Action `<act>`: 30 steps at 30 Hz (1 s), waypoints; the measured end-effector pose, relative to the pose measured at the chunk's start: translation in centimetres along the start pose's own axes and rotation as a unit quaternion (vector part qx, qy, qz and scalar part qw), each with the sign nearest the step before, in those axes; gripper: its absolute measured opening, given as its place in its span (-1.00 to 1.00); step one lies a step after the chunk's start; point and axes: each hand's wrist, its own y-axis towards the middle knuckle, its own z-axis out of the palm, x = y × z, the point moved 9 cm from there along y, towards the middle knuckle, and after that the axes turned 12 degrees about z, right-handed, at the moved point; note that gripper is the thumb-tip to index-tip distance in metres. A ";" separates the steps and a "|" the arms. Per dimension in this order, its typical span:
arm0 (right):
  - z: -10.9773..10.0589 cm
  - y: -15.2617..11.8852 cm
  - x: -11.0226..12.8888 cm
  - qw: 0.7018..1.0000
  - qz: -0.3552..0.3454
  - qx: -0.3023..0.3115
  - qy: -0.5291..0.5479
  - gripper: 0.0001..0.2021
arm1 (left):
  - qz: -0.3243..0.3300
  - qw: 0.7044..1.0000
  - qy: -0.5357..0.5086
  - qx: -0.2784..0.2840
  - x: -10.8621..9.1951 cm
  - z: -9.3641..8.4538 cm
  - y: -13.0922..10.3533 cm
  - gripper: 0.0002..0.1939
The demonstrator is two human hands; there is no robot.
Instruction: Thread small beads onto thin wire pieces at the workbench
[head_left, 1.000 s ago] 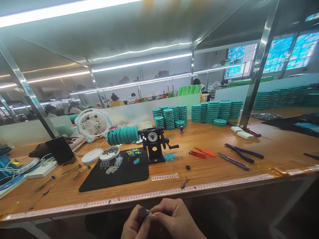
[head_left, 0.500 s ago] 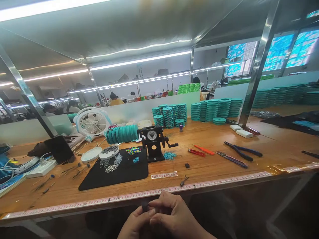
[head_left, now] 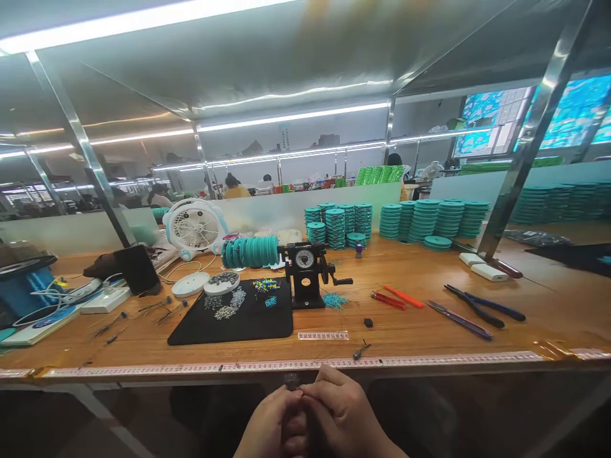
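Note:
My left hand [head_left: 273,421] and my right hand [head_left: 342,408] meet below the table's front edge, fingertips touching. A small dark, roundish piece [head_left: 291,381] juts up from the left hand's closed fingers; its kind is not clear. My right hand is pinched close beside it, and whatever lies between its fingertips is hidden. On the table just above the hands is a small dark part with thin wire ends [head_left: 361,350]. A black lump [head_left: 368,322] sits a little farther back.
A black hand-cranked winder [head_left: 305,280] carries several teal spools [head_left: 251,252]. The black mat [head_left: 229,327] holds beads and small metal parts. Pliers [head_left: 482,308], tweezers [head_left: 461,320] and orange-red tools [head_left: 403,296] lie right. Teal spool stacks [head_left: 424,219] line the back divider. A ruler tape [head_left: 191,367] follows the front edge.
My view has swung left, so the table scene sits farther right. Both hands stay together, the dark piece still poking out at the left fingertips.

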 end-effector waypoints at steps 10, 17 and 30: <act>-0.4 0.5 -0.5 0.994 -0.032 -0.037 -0.093 -0.76 | 0.150 0.984 0.081 -0.051 -2.4 -0.7 1.4 -0.44; -2.3 1.6 -3.4 0.998 0.024 -0.061 -0.019 -0.75 | 0.293 0.932 0.174 -0.125 -7.6 -2.1 0.4 -0.50; -2.9 1.7 -4.8 0.992 0.055 -0.108 -0.020 -0.77 | 0.277 0.709 0.589 -0.272 -28.9 -16.8 -2.0 -0.73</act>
